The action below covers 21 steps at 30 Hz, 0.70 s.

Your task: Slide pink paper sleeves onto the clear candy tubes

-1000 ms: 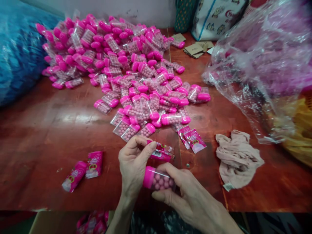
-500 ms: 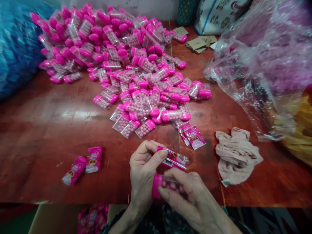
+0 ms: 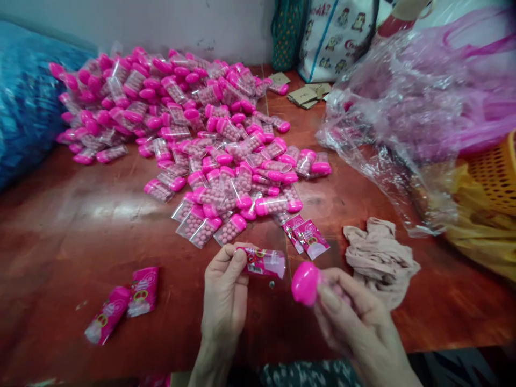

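Note:
My left hand point(image 3: 228, 287) pinches the left end of a printed pink sleeve point(image 3: 266, 262), whose clear right end stands open. To its right, my right hand point(image 3: 355, 312) grips a small candy container with a bright pink cap point(image 3: 305, 284); the cap points left toward the sleeve, apart from it. Fingers cover most of the container's body. Beyond my hands lies a big heap of clear containers point(image 3: 226, 131) with pink caps and pink balls. Two flat printed sleeves point(image 3: 312, 239) rest at the heap's near edge. Two wrapped pieces point(image 3: 108, 316) lie at the left.
A beige cloth point(image 3: 381, 263) is right of my hands. Crumpled clear plastic point(image 3: 387, 107) and a yellow basket point(image 3: 494, 177) fill the right side. A blue bag point(image 3: 32, 102) is at the far left. Cardboard pieces point(image 3: 304, 95) and a white printed bag point(image 3: 336, 40) stand at the back.
My right hand has moved right with the container, whose cap now faces left and up. In my left hand the sleeve has turned level and its end has opened. The view has shifted.

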Tool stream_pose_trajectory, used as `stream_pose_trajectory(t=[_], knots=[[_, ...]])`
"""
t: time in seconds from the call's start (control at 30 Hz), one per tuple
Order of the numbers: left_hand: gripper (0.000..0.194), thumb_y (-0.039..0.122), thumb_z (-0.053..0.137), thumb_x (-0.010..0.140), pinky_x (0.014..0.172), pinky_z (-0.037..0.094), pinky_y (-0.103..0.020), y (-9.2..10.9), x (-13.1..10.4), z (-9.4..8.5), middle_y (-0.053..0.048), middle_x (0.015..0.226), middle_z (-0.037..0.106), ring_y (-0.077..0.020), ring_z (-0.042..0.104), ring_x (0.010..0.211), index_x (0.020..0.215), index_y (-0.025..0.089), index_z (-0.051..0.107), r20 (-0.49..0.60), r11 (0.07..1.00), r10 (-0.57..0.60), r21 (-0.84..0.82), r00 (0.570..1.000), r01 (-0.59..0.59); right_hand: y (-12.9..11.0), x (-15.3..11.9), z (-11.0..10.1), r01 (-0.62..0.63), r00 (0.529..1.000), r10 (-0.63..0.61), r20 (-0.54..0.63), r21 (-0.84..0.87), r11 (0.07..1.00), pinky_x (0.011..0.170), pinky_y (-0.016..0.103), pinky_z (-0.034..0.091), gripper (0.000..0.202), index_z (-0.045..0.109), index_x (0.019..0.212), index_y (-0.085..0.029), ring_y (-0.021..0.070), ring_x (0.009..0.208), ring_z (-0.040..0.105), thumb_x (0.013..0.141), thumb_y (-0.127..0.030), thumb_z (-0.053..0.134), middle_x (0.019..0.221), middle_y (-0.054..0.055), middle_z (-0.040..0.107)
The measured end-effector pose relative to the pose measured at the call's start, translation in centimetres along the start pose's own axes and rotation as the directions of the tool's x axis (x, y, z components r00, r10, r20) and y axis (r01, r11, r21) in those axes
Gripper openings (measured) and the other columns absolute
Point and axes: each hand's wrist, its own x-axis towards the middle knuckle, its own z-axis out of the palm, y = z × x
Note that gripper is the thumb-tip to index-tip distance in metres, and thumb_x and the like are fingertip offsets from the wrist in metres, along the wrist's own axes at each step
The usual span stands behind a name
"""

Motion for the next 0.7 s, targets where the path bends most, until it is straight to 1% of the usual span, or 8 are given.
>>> stream_pose_trajectory(t=[0.03,0.1,0.17,0.23,0.3,0.4,0.6,0.7], knots=[[0.015,0.021,0.074,0.065,0.065,0.048,-0.021,-0.1,0.1,-0.1,-0.002,0.072,0.066,-0.0098,0.057,0.065,0.066,0.012,0.062,0.001,1.000,-0.002,0.000,1.000,0.002,0.1,0.1,0.0,-0.001,0.998,0.003,-0.065,0.034,0.999,0.038,0.017,0.016,0.029,0.056,0.084,-0.020,0.0047,0.040,0.025,0.083,-0.048,0.051,0.048,-0.007,0.040],[0.014,0.021,0.074,0.065,0.064,0.048,-0.020,-0.3,0.0,-0.3,-0.003,0.072,0.067,-0.0098,0.057,0.065,0.067,0.012,0.063,0.016,1.000,0.001,0.014,1.000,-0.002,0.4,0.6,0.4,0.038,0.987,-0.034,-0.155,0.024,0.999,0.038,0.016,0.018,0.027,0.054,0.082,-0.019,0.0048,0.042,0.026,0.082,-0.047,0.054,0.050,-0.007,0.041],[0.013,0.020,0.072,0.067,0.064,0.048,-0.020,-0.4,-0.2,-0.2,-0.003,0.073,0.067,-0.0101,0.057,0.065,0.066,0.013,0.062,0.035,0.999,0.028,0.045,0.999,-0.030,0.8,1.1,1.0,0.101,0.975,-0.107,-0.193,-0.037,0.994,0.040,0.017,0.022,0.028,0.055,0.080,-0.018,0.0058,0.045,0.032,0.082,-0.045,0.054,0.052,-0.005,0.042],[0.012,0.019,0.071,0.069,0.066,0.048,-0.021,-0.6,-0.3,-0.1,-0.002,0.074,0.067,-0.0109,0.058,0.068,0.064,0.014,0.061,0.051,0.992,0.091,0.081,0.995,-0.095,1.1,1.4,1.4,0.146,0.966,-0.162,-0.200,-0.092,0.985,0.040,0.017,0.023,0.028,0.056,0.079,-0.017,0.0064,0.046,0.033,0.082,-0.045,0.054,0.053,-0.005,0.041],[0.012,0.018,0.070,0.069,0.067,0.047,-0.022,-0.7,-0.2,0.1,-0.002,0.074,0.067,-0.0117,0.059,0.070,0.062,0.015,0.060,0.062,0.977,0.171,0.116,0.983,-0.177,1.3,1.6,1.5,0.155,0.968,-0.173,-0.183,-0.112,0.982,0.040,0.018,0.022,0.029,0.056,0.079,-0.016,0.0060,0.045,0.030,0.083,-0.044,0.053,0.052,-0.006,0.037],[0.013,0.016,0.070,0.068,0.066,0.048,-0.022,-0.9,-0.1,0.0,-0.001,0.074,0.067,-0.0125,0.060,0.070,0.061,0.015,0.059,0.086,0.956,0.245,0.146,0.966,-0.256,1.3,1.7,1.0,0.103,0.988,-0.112,-0.102,-0.090,0.991,0.040,0.018,0.020,0.030,0.056,0.078,-0.015,0.0057,0.047,0.025,0.084,-0.044,0.052,0.054,-0.007,0.033],[0.014,0.017,0.071,0.067,0.064,0.049,-0.025,-1.2,0.2,-0.1,-0.003,0.073,0.068,-0.0147,0.062,0.068,0.061,0.016,0.059,0.125,0.954,0.240,0.152,0.963,-0.257,0.7,2.2,0.0,0.022,1.000,-0.022,0.010,-0.015,1.000,0.041,0.019,0.017,0.031,0.055,0.071,-0.014,0.0059,0.049,0.021,0.083,-0.043,0.054,0.057,-0.006,0.030],[0.012,0.018,0.071,0.067,0.064,0.049,-0.024,-1.3,0.2,0.3,-0.004,0.073,0.069,-0.0138,0.062,0.067,0.065,0.015,0.060,0.070,0.962,0.225,0.144,0.972,-0.233,0.8,2.4,0.1,0.039,0.999,-0.040,-0.018,-0.065,0.997,0.043,0.019,0.021,0.029,0.057,0.074,-0.013,0.0065,0.051,0.026,0.082,-0.041,0.056,0.058,-0.005,0.036]])
